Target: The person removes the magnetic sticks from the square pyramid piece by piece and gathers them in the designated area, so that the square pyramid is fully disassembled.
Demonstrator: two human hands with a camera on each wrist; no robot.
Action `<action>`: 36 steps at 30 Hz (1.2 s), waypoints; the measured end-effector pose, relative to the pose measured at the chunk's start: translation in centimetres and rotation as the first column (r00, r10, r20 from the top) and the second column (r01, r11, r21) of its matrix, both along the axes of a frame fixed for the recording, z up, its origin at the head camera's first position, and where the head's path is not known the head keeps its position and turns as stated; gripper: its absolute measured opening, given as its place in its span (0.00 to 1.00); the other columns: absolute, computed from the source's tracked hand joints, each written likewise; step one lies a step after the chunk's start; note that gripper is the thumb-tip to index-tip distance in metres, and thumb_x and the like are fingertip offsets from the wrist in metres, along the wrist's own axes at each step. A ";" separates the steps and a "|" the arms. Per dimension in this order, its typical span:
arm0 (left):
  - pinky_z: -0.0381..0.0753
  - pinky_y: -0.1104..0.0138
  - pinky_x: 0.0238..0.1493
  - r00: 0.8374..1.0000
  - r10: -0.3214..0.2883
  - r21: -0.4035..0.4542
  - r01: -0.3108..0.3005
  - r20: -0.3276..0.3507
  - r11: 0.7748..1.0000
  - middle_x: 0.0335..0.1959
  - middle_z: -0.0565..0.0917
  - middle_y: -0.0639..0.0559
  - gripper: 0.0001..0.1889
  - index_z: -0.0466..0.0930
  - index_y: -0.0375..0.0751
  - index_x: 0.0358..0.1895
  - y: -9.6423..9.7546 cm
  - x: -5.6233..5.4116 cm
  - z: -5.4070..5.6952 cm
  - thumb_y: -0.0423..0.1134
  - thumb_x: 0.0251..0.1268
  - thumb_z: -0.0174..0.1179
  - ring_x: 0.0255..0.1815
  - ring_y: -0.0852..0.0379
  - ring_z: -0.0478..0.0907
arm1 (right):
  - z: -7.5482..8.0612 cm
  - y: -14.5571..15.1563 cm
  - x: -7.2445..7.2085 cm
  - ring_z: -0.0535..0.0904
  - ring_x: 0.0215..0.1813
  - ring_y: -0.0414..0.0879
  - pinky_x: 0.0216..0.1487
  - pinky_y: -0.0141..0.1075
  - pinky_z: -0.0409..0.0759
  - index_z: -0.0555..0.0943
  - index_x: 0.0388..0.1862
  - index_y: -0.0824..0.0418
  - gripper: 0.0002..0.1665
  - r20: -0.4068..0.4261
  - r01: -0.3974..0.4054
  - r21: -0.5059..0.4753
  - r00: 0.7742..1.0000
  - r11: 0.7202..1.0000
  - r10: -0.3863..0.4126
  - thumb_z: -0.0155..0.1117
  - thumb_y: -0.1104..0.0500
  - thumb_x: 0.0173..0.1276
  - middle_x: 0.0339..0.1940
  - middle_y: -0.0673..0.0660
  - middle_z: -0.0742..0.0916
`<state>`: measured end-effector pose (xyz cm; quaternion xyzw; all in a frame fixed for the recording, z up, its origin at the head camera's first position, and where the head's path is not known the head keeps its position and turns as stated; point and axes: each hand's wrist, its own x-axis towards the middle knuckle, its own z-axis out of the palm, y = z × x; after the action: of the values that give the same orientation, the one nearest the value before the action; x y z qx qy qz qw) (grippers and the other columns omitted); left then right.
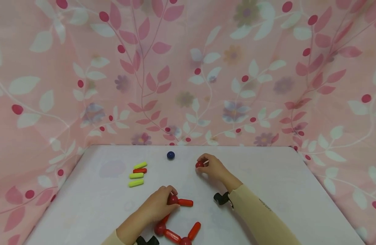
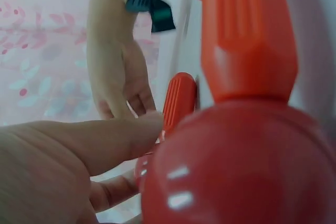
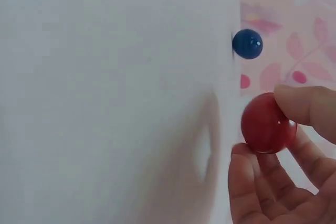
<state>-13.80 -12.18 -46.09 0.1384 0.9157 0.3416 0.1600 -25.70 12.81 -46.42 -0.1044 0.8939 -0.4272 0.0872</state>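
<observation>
My left hand (image 1: 159, 204) grips a red ball (image 1: 173, 199) that belongs to a chain of red rods and balls on the table. From that ball a red rod (image 1: 186, 202) points right; another runs down to a second red ball (image 1: 160, 228). A further rod (image 1: 172, 236) joins that to a third ball (image 1: 185, 241), from which a rod (image 1: 194, 231) slants up. Farther back, my right hand (image 1: 215, 167) pinches a loose red ball (image 3: 268, 123) between thumb and fingers, held off the tabletop in the right wrist view.
A dark blue ball (image 1: 171, 155) sits near the table's back edge. To the left lie several short rods, yellow-green ones such as the lowest rod (image 1: 136, 183) and one red rod (image 1: 140, 170). Behind the white table (image 1: 267, 183) hangs a pink floral curtain (image 1: 188, 68).
</observation>
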 end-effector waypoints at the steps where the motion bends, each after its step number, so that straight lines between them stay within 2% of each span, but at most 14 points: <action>1: 0.77 0.61 0.38 1.000 -0.006 -0.001 0.006 -0.004 1.000 0.36 0.74 0.52 0.18 0.78 0.45 0.51 0.0 0.1 0.0 0.46 0.61 0.71 0.35 0.56 0.73 | -0.1 -0.2 -0.5 0.79 0.47 0.48 0.45 0.40 0.81 0.81 0.48 0.56 0.16 0.000 0.016 -0.017 1.000 1.000 -0.016 0.75 0.60 0.62 0.44 0.52 0.83; 8: 0.76 0.62 0.37 0.998 -0.037 0.053 0.035 0.049 0.998 0.36 0.76 0.55 0.16 0.78 0.47 0.50 0.0 0.3 -0.3 0.45 0.62 0.70 0.34 0.57 0.73 | -1.2 -1.6 -3.4 0.79 0.48 0.50 0.49 0.43 0.78 0.81 0.49 0.58 0.17 -0.035 0.093 -0.069 0.995 0.993 -0.095 0.74 0.59 0.64 0.47 0.55 0.83; 14: 0.77 0.62 0.39 0.996 -0.066 0.098 0.059 0.066 0.993 0.39 0.77 0.56 0.17 0.79 0.49 0.52 0.2 0.4 -0.4 0.46 0.62 0.70 0.38 0.57 0.73 | -1.8 -2.3 -4.7 0.79 0.47 0.50 0.52 0.44 0.77 0.81 0.50 0.59 0.17 -0.089 0.137 -0.046 0.986 0.990 -0.141 0.74 0.59 0.65 0.46 0.56 0.84; 18: 0.76 0.63 0.39 0.995 -0.072 0.098 0.066 0.063 0.993 0.39 0.76 0.57 0.17 0.79 0.50 0.52 0.3 0.3 -0.4 0.46 0.62 0.71 0.38 0.57 0.73 | -1.5 -2.6 -4.8 0.80 0.49 0.53 0.54 0.46 0.77 0.81 0.52 0.62 0.18 -0.099 0.123 -0.016 0.987 0.992 -0.124 0.73 0.60 0.65 0.48 0.58 0.84; 23: 0.77 0.63 0.39 0.995 -0.065 0.091 0.058 0.075 0.994 0.39 0.76 0.57 0.18 0.80 0.50 0.54 0.5 0.2 -0.4 0.46 0.62 0.71 0.38 0.57 0.73 | -0.8 -2.0 -4.2 0.81 0.51 0.55 0.55 0.49 0.77 0.79 0.57 0.64 0.23 -0.138 0.095 0.025 0.986 0.995 -0.090 0.72 0.58 0.65 0.54 0.63 0.82; 26: 0.78 0.62 0.40 0.996 -0.057 0.092 0.050 0.073 0.995 0.39 0.76 0.56 0.19 0.80 0.50 0.55 0.5 0.1 -0.4 0.46 0.62 0.71 0.38 0.57 0.73 | 0.0 -1.2 -3.5 0.80 0.45 0.52 0.50 0.46 0.78 0.80 0.51 0.63 0.17 -0.200 0.075 0.081 0.978 0.994 -0.057 0.71 0.58 0.67 0.48 0.61 0.82; 29: 0.78 0.62 0.41 0.997 -0.055 0.089 0.050 0.051 0.995 0.40 0.76 0.57 0.21 0.79 0.49 0.56 0.6 0.1 -0.4 0.46 0.62 0.70 0.39 0.58 0.73 | 1.2 -0.6 -2.2 0.76 0.36 0.48 0.41 0.40 0.75 0.80 0.40 0.60 0.08 -0.194 0.000 0.150 0.981 0.989 0.029 0.69 0.58 0.68 0.35 0.55 0.81; 32: 0.76 0.64 0.39 0.998 -0.054 0.080 0.052 0.027 0.995 0.39 0.76 0.58 0.20 0.79 0.49 0.56 0.6 0.0 -0.6 0.47 0.63 0.70 0.38 0.59 0.73 | 2.1 -0.4 -0.1 0.73 0.31 0.44 0.35 0.37 0.73 0.79 0.34 0.55 0.07 -0.079 -0.167 0.216 0.979 0.962 0.187 0.68 0.56 0.69 0.27 0.50 0.79; 34: 0.75 0.64 0.38 0.999 -0.049 0.078 0.048 0.022 0.996 0.38 0.76 0.58 0.20 0.79 0.49 0.56 0.6 -0.1 -0.7 0.47 0.63 0.70 0.37 0.59 0.73 | 2.5 -0.4 1.4 0.74 0.31 0.43 0.35 0.36 0.73 0.79 0.33 0.53 0.07 0.022 -0.290 0.233 0.956 0.928 0.293 0.68 0.55 0.69 0.27 0.48 0.80; 36: 0.75 0.65 0.37 0.999 -0.046 0.081 0.044 0.015 0.996 0.38 0.76 0.58 0.19 0.80 0.49 0.55 0.6 -0.1 -0.7 0.47 0.63 0.70 0.37 0.59 0.73 | 2.4 -0.6 2.7 0.75 0.31 0.42 0.35 0.35 0.74 0.80 0.33 0.51 0.06 0.097 -0.380 0.226 0.925 0.897 0.368 0.69 0.55 0.69 0.28 0.46 0.81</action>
<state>-13.95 -11.59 -46.79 0.1623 0.8964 0.3759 0.1698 -22.98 12.25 -44.05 -0.2518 0.8997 -0.2934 0.2025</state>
